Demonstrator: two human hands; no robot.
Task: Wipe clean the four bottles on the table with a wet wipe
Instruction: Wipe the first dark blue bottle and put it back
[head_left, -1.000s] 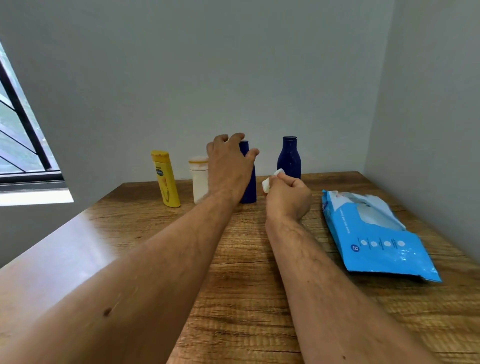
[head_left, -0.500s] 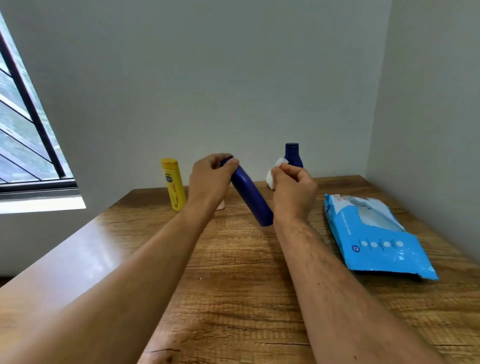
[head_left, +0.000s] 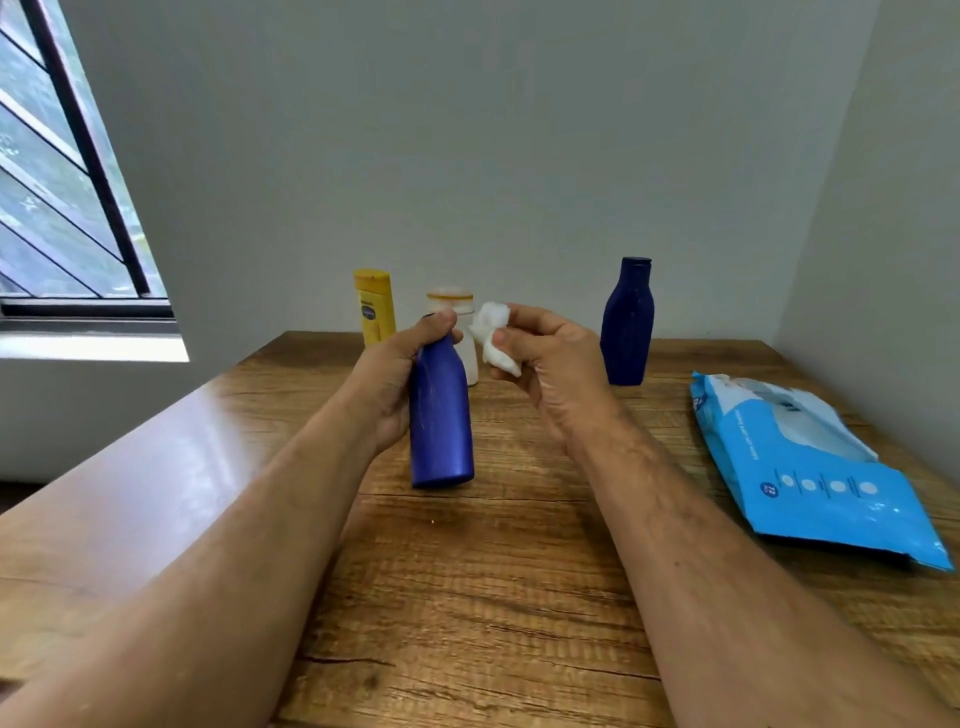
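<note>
Left hand (head_left: 387, 379) grips a blue bottle (head_left: 441, 415) upright; right hand (head_left: 540, 358), at its 2 o'clock, pinches a crumpled wet wipe (head_left: 493, 332). The wipes pack (head_left: 810, 467) print is unreadable.

A plain home room: wooden table (head_left: 519, 597) in a bare grey-walled corner beside a barred window (head_left: 62, 208).
</note>
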